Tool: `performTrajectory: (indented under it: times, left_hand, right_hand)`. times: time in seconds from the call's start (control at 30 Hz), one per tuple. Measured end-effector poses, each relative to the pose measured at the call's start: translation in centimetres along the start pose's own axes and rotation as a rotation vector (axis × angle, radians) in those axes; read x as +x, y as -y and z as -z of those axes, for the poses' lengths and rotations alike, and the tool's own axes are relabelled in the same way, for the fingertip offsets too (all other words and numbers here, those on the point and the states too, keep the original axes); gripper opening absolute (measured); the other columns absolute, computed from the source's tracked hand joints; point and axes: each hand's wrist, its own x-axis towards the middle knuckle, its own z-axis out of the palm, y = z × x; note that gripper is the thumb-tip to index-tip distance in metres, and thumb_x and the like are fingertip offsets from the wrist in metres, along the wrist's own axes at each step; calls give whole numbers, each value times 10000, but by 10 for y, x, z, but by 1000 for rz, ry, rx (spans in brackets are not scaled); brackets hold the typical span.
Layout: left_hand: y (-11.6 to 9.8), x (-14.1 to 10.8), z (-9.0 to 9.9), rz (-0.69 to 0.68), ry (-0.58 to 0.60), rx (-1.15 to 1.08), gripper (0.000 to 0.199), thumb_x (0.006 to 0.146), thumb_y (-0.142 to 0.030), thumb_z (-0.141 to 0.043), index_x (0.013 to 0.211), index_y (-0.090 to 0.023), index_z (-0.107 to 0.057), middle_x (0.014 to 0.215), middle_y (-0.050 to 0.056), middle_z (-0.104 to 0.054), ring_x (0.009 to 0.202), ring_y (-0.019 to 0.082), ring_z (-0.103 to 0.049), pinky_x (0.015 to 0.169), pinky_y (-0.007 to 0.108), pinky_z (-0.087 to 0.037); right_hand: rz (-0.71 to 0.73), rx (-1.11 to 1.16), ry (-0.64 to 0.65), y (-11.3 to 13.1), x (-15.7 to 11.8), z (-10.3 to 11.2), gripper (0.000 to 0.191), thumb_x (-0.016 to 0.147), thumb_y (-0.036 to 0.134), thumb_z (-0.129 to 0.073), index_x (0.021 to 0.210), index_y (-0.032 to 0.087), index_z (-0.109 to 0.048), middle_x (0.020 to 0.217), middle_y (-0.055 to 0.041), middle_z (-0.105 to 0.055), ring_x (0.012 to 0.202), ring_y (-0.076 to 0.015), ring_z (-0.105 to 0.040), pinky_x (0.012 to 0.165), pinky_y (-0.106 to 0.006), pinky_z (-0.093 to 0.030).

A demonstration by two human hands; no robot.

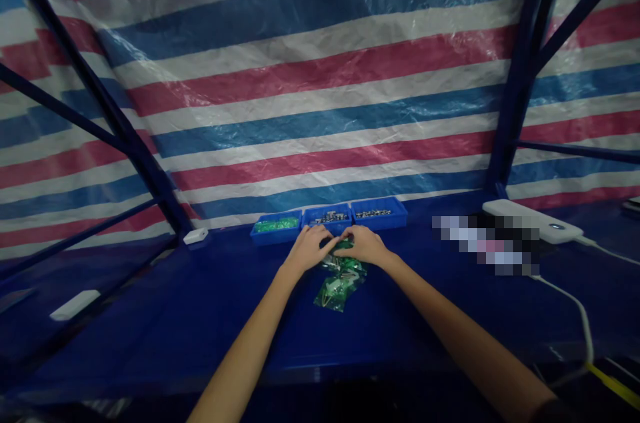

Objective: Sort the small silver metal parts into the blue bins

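My left hand (311, 249) and my right hand (366, 246) are close together over the blue table, fingers bent inward. Between their fingertips is the top of a small clear plastic bag with green in it, mostly hidden by the fingers. Below them lies a loose pile of similar plastic bags (333, 293), with green pieces and thin metal screws or pins showing through. Just behind the hands stand three blue trays in a row: the left tray (275, 237) holds green pieces, while the middle tray (311, 212) and the right tray (387, 221) hold small metal parts.
A white power strip (530, 219) with a cable (583, 316) lies at the right, beside a blurred-out object (485, 246). A small white box (195, 236) and a white bar (75, 305) are at the left. Blue frame posts (517, 76) and a striped sheet (325, 89) close off the back.
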Motion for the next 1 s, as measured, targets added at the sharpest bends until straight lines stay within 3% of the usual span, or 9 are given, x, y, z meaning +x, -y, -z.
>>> performTrajectory:
  times: [0.17, 0.37, 0.57, 0.63, 0.7, 0.77, 0.83, 0.9, 1.0]
  left_hand:
    - [-4, -1, -9, 4, 72, -153, 297, 848, -444, -441, 885, -216, -628, 890, 29, -636, 870, 174, -565, 837, 314, -365]
    - [6, 0, -15, 93, -42, -382, 334, 651, -447, -680, 848, -186, -614, 864, 33, -634, 828, 180, -564, 766, 288, -409]
    - [13, 2, -18, 240, -89, -629, 333, 634, -430, -689, 796, -148, -619, 757, 17, -627, 714, 148, -560, 664, 250, -430]
    - [13, 1, -16, 268, -81, -695, 320, 666, -434, -658, 796, -142, -634, 769, 28, -638, 720, 152, -570, 672, 256, -437]
    - [12, 0, -14, 289, -71, -744, 323, 694, -443, -627, 810, -141, -645, 781, 37, -649, 728, 158, -580, 677, 262, -444]
    - [11, -1, -13, 300, -61, -756, 331, 700, -450, -618, 813, -141, -651, 783, 43, -657, 728, 162, -586, 670, 262, -446]
    - [12, -1, -13, 303, -61, -737, 333, 693, -456, -623, 798, -141, -655, 768, 43, -658, 718, 163, -586, 656, 259, -444]
    - [13, -1, -15, 318, -104, -700, 331, 690, -462, -623, 772, -143, -656, 750, 40, -655, 706, 161, -580, 646, 257, -439]
    - [15, 2, -17, 367, -223, -664, 332, 680, -473, -625, 743, -148, -654, 726, 27, -641, 671, 147, -557, 628, 249, -425]
  right_hand:
    - [-30, 172, -18, -9, 6, -5, 221, 619, 321, -695, 825, 249, -660, 797, 6, -681, 754, -170, -623, 635, -252, -432]
    - [-40, 390, -112, -15, 16, -15, 364, 591, 359, -722, 912, 193, -679, 772, -37, -680, 737, -188, -630, 671, -283, -472]
    - [-99, 637, -141, -6, 18, -12, 346, 653, 407, -663, 883, 149, -683, 719, -43, -665, 698, -165, -615, 632, -254, -468]
    - [-117, 677, -58, -4, 14, -7, 327, 674, 429, -642, 844, 152, -685, 719, -38, -668, 700, -155, -613, 629, -243, -465]
    - [-137, 691, 108, -4, 8, -3, 329, 674, 453, -639, 798, 152, -686, 666, -19, -657, 644, -143, -602, 586, -234, -457]
    - [-132, 698, 274, -5, 3, -1, 324, 628, 436, -683, 775, 147, -681, 611, 1, -640, 583, -131, -584, 543, -230, -448]
    - [-106, 715, 344, -8, 1, -2, 330, 549, 375, -749, 771, 144, -673, 601, 11, -640, 565, -129, -579, 535, -235, -455]
    - [-93, 736, 313, -12, 3, -3, 345, 481, 313, -786, 756, 143, -667, 620, 5, -653, 578, -138, -591, 551, -249, -475]
    - [-107, 734, 124, -19, 10, -5, 307, 477, 276, -784, 729, 146, -667, 690, -29, -680, 651, -168, -623, 596, -270, -499]
